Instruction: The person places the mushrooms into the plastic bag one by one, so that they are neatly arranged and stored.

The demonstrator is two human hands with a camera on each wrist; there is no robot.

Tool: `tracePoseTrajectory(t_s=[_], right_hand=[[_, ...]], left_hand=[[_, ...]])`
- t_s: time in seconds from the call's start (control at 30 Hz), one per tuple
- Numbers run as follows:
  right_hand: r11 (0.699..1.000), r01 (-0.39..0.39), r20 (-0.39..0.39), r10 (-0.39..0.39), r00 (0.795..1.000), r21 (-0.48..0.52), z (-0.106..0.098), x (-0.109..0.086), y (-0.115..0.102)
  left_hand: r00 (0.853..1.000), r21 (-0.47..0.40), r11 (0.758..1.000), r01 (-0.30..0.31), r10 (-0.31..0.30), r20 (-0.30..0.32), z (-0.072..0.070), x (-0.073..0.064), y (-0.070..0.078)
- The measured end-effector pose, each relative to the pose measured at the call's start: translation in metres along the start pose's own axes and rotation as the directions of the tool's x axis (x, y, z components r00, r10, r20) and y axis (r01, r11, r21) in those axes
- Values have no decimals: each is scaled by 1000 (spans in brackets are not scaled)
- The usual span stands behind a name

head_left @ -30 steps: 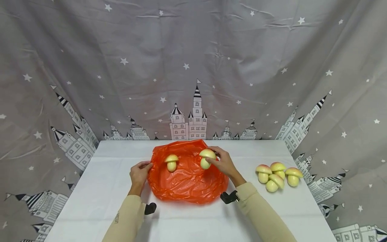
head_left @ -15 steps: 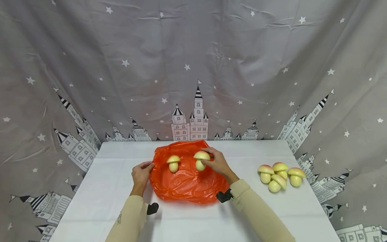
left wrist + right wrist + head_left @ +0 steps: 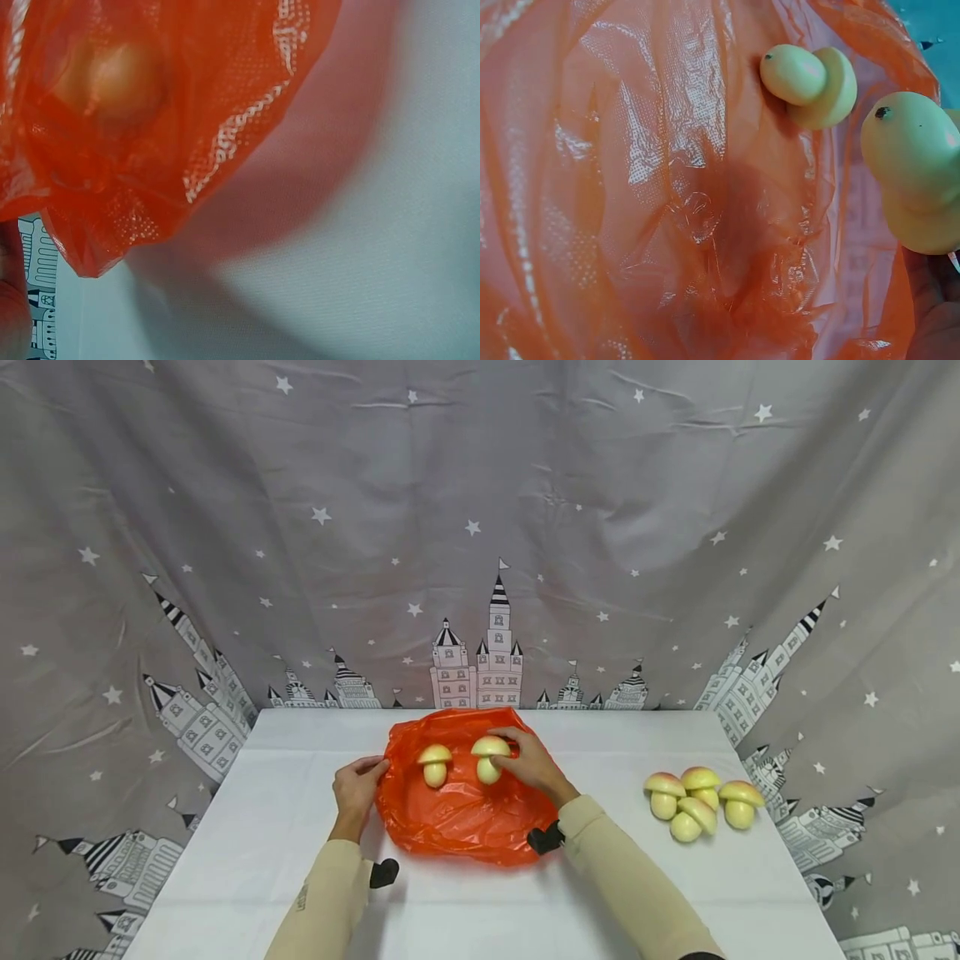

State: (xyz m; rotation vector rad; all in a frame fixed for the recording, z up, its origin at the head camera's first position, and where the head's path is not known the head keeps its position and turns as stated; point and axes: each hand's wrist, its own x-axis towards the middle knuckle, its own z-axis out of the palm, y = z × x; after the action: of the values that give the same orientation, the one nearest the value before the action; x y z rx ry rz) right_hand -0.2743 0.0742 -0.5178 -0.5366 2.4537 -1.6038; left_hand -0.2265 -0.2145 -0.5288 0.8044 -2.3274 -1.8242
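Note:
A red plastic bag point(image 3: 465, 831) lies spread open on the white table. My left hand point(image 3: 354, 789) pinches its left edge between thumb and fingers. Inside the bag, toward its left, one toy mushroom point(image 3: 434, 765) with a yellow cap and pale stem appears. My right hand point(image 3: 536, 765) holds a second toy mushroom point(image 3: 488, 758) by its cap over the bag, stem down. Dark specks mark the stem end of the held mushroom point(image 3: 911, 146) in the right wrist view. Through the bag's film point(image 3: 232, 97), the left wrist view shows a mushroom's blurred shape.
Several more toy mushrooms point(image 3: 686, 806) sit clustered on the right side of the white table point(image 3: 570, 910). A grey curtain point(image 3: 600, 510) printed with castles and stars hangs behind the table.
My right hand has carried the mushroom left, closer to the one inside the bag. The left hand keeps its pinch on the bag's edge. The whole head view has shifted slightly.

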Motion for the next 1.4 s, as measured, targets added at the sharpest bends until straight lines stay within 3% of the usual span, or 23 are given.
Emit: tracePoseTrajectory(t_s=[0.4, 0.7, 0.77, 1.0, 1.13, 1.23, 1.27, 1.37, 1.4], right_hand=[[996, -91, 29, 91, 995, -10, 16, 16, 9], [996, -68, 70, 71, 995, -51, 25, 30, 15], [995, -83, 67, 87, 994, -59, 28, 33, 15], [988, -150, 34, 151, 988, -29, 37, 39, 14], [982, -186, 18, 186, 982, -16, 44, 39, 17], [981, -195, -5, 195, 981, -21, 49, 39, 19], [980, -196, -15, 196, 981, -23, 50, 38, 20], [981, -193, -39, 192, 981, -20, 55, 37, 21], [981, -194, -45, 193, 980, -18, 56, 37, 21]], left_hand=[[1000, 8, 1000, 3, -4, 16, 0, 2, -8], [999, 6, 1000, 13, -12, -33, 5, 3, -11], [999, 6, 999, 33, -32, -41, 5, 3, -12], [1000, 24, 999, -23, 23, -16, 4, 1, -8], [1000, 19, 1000, -9, 9, 5, 1, 1, -6], [999, 38, 999, -34, 34, -20, 8, 31, -39], [999, 46, 998, -36, 37, -29, 9, 34, -44], [998, 44, 998, -48, 50, -41, 11, 36, -48], [998, 40, 998, -44, 45, -36, 9, 27, -39]])
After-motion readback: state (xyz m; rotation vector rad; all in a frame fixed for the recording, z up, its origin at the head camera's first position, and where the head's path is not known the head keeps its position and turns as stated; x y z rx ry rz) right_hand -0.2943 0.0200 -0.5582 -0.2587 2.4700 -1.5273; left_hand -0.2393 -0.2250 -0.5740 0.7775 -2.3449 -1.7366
